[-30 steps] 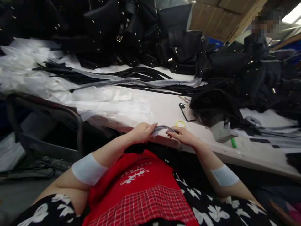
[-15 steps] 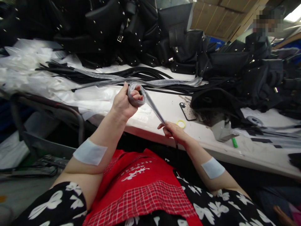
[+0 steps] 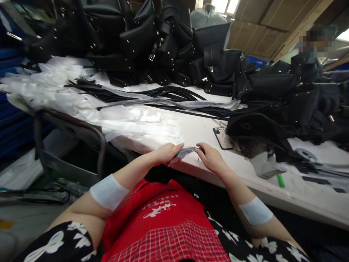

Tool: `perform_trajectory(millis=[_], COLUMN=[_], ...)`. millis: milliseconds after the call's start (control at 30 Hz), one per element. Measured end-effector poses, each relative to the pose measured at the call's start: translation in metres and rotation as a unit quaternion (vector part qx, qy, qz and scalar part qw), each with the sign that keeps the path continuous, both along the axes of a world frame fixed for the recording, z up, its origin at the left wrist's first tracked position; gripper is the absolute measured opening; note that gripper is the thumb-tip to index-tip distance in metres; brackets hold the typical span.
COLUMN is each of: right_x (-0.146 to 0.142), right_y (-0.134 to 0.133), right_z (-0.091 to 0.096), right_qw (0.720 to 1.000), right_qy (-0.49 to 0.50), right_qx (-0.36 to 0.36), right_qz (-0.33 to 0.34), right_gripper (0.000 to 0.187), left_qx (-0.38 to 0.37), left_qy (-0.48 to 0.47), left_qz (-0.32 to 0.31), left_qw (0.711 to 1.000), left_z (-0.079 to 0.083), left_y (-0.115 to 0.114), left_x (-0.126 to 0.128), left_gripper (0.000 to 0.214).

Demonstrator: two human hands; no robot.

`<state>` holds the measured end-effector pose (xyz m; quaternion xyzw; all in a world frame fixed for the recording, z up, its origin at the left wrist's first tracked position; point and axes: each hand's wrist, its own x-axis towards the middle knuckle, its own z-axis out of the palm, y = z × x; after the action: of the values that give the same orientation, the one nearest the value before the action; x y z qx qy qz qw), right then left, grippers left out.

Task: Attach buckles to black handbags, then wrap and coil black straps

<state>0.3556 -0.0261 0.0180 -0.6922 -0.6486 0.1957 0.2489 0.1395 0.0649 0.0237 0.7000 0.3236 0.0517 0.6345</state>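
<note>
My left hand [image 3: 166,153] and my right hand [image 3: 211,158] meet at the near edge of the white table [image 3: 196,134]. Between them they pinch a thin black strap in a clear plastic sleeve [image 3: 185,153], the left hand on its left end and the right hand on its right end. Both hands have their fingers closed on it. A phone [image 3: 223,138] lies face down just beyond my right hand. More sleeved black straps [image 3: 163,100] lie stretched across the table farther back.
Black studded bags [image 3: 169,47] are piled along the back and right of the table. Clear plastic sleeves [image 3: 81,105] cover the left part. A green marker [image 3: 280,180] lies at the right edge. A dark metal chair frame [image 3: 71,127] stands at left. Another person is at far right.
My left hand, raised half a second ago with the sleeved strap wound round it, has come back down to the table edge. Both hands again hold the strap close together.
</note>
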Motion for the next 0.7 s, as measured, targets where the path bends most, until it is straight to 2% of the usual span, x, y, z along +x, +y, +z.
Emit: perform_trajectory(millis=[67, 167, 267, 367, 433, 467, 533, 633, 667, 700], right_x=[-0.01, -0.038, -0.067, -0.082, -0.082, -0.08, -0.072, -0.061, -0.057, -0.054], right_y=[-0.003, -0.01, -0.011, -0.006, -0.001, 0.0, -0.001, -0.01, -0.013, -0.016], right_z=[-0.007, -0.019, -0.03, -0.033, -0.031, -0.028, -0.021, -0.002, 0.006, 0.013], right_qw=[0.997, 0.996, 0.973, 0.954, 0.956, 0.957, 0.959, 0.97, 0.978, 0.983], right_qy=[-0.047, 0.042, 0.208, 0.283, 0.28, 0.277, 0.27, 0.228, 0.198, 0.166], right_qx=[0.057, 0.065, 0.084, 0.096, 0.086, 0.083, 0.09, 0.08, 0.049, 0.008], right_qz=[0.01, 0.044, 0.049, 0.016, 0.0, -0.005, -0.009, 0.024, 0.048, 0.073], right_gripper=[0.034, 0.043, 0.049, 0.05, 0.049, 0.048, 0.046, 0.04, 0.037, 0.034], left_qx=[-0.169, -0.35, -0.442, -0.475, -0.467, -0.455, -0.4, -0.207, -0.138, -0.08], left_qy=[-0.048, -0.124, -0.223, -0.332, -0.362, -0.356, -0.319, -0.289, -0.287, -0.281], left_qz=[-0.005, 0.009, 0.04, 0.097, 0.126, 0.135, 0.174, 0.279, 0.283, 0.254], left_qw=[0.984, 0.928, 0.868, 0.809, 0.797, 0.805, 0.842, 0.892, 0.905, 0.922], left_z=[0.001, 0.004, 0.007, 0.003, -0.002, -0.005, -0.01, -0.01, -0.009, -0.006], left_y=[0.002, 0.001, -0.003, -0.008, -0.009, -0.009, -0.008, -0.005, -0.004, -0.004], left_x=[-0.001, 0.0, 0.005, 0.01, 0.014, 0.015, 0.017, 0.013, 0.01, 0.007], left_gripper=[0.067, 0.068, 0.074, 0.078, 0.078, 0.077, 0.07, 0.046, 0.044, 0.046])
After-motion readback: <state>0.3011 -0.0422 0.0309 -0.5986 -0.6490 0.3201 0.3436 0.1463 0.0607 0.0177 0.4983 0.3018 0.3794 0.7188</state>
